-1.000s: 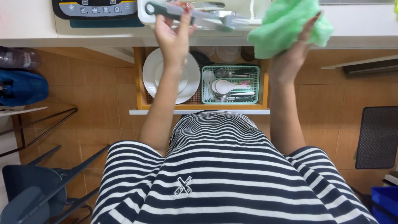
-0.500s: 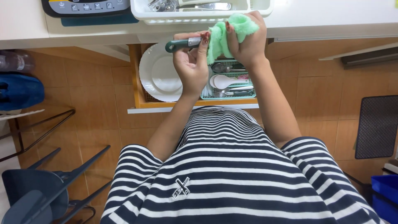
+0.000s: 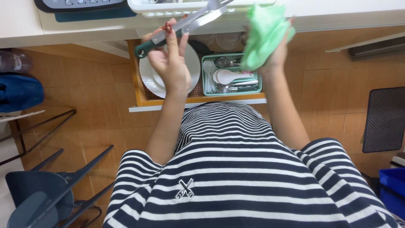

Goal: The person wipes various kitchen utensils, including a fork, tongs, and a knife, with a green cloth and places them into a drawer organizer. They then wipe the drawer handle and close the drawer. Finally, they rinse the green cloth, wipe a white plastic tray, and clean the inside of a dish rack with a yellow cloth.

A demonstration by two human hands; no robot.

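Note:
My left hand point(image 3: 171, 63) grips a pair of metal tongs point(image 3: 185, 24) with a dark green handle, held slantwise above an open wooden drawer point(image 3: 139, 90). My right hand point(image 3: 274, 57) holds a crumpled green cloth point(image 3: 263, 33) just right of the tongs' tip, apart from it. Below the hands the drawer holds white plates point(image 3: 152, 80) and a teal cutlery basket point(image 3: 232, 78) with spoons and other utensils.
A white dish rack point(image 3: 185, 6) stands on the pale counter point(image 3: 17, 25) above the drawer, next to a grey appliance on a dark mat point(image 3: 80, 5). Dark blue chair point(image 3: 42, 190) at lower left, black floor mat point(image 3: 386, 118) at right, blue bin point(image 3: 392, 179) lower right.
The cloth was wrapped around the tongs half a second ago; now the hands have parted, tongs tilted up toward the rack and the cloth drawn off to the right.

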